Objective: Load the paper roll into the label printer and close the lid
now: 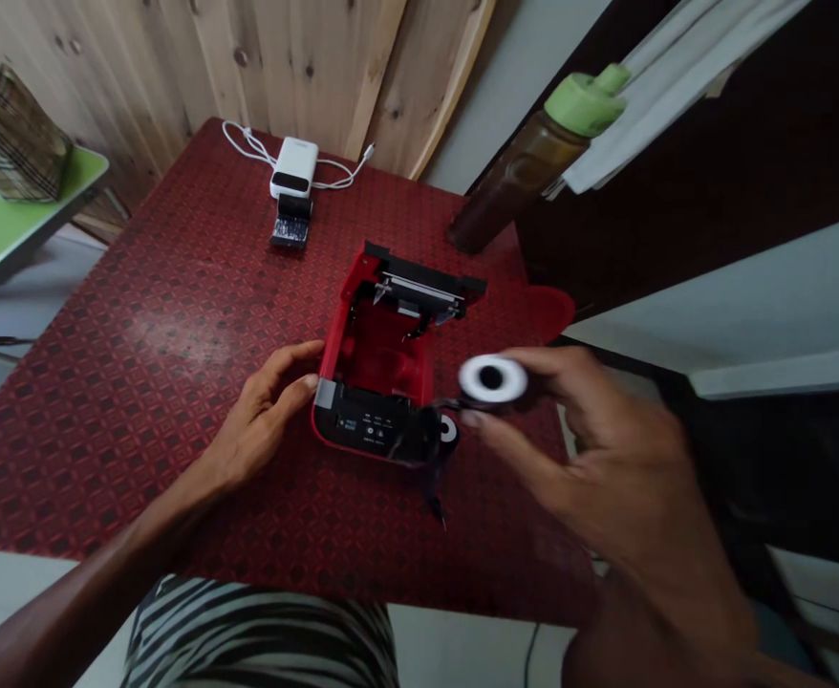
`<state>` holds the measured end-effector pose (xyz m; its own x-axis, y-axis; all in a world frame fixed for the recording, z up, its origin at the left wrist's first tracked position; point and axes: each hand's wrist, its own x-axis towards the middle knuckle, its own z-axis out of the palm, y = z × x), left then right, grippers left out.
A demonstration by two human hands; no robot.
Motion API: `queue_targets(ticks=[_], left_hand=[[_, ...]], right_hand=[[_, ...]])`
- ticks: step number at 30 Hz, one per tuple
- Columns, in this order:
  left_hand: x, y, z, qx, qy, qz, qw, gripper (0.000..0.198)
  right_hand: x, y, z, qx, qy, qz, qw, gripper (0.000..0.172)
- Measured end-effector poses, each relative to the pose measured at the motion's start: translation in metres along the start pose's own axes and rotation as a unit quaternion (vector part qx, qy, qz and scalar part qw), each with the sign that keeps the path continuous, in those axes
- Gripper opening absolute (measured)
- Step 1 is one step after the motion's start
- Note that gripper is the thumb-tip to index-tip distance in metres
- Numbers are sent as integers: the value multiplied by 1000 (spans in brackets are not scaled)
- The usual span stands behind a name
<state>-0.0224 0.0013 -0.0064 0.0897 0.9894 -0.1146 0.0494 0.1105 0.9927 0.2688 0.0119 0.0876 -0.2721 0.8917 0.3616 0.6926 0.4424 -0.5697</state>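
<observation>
"What is nearest the right grip (610, 468)?"

"A white paper roll (478, 378) with a dark core, pinched at its rim between thumb and fingertips, leaving the hole uncovered. Just left of that grip, a small white-and-black disc (449, 429) sits at the printer's front corner."

"And the left grip (266, 416)?"

"Loosely spread, its thumb just beside the open red receipt printer (362, 430). Between the grips, the printer's red compartment (380, 349) shows no roll inside."

"Farther from the grips?"

"A brown bottle (512, 186) with a green cap and a white power bank (294, 164) stand on the red-patterned bench (139, 382)."
</observation>
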Motion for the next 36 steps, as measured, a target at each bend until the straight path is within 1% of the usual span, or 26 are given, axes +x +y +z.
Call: queue_targets(ticks=[2,4,7,9,11,14,17,21,24,26,28,32,34,36], left_hand=[[1,-1,0,-7,-2,4,1000,53],[1,-2,0,-12,-4,2,1000,53],[1,-2,1,-13,-3,-6,1000,54],[1,-2,0,-9,-1,-9,1000,55],[1,-3,0,-7,1,-9,1000,55],[0,-5,0,-7,-2,-10,1000,54],[0,-6,-1,-4,-3,-10,1000,53],[-1,-5,-1,-6,-5,-22,1000,54],[0,-2,-1,-4,-3,-27,1000,55],[0,-2,-1,-1,-2,-26,1000,57],[1,-3,0,-2,-2,-22,1000,57],[1,-6,1,-15,-2,-16,1000,57],[1,-7,0,-17,1,-15,1000,57],[2,-5,-1,-13,1,-13,1000,55]], right_hand=[[11,-5,14,-54,-52,-64,995,29],[21,-7,30,-90,-84,-89,988,28],[32,-7,48,-151,-116,-71,979,22],[38,-8,56,-185,-139,-58,971,17],[42,-12,60,-207,-156,-52,964,14],[47,-20,62,-229,-173,-50,956,16],[53,-29,63,-272,-198,-33,941,16],[64,-36,66,-321,-262,20,910,17],[73,-36,69,-305,-305,30,902,22],[78,-33,72,-285,-316,34,904,24],[80,-29,76,-278,-322,37,904,22],[76,-22,83,-271,-321,31,907,21],[70,-17,84,-244,-294,11,924,23],[62,-11,78,-194,-247,-17,949,34]])
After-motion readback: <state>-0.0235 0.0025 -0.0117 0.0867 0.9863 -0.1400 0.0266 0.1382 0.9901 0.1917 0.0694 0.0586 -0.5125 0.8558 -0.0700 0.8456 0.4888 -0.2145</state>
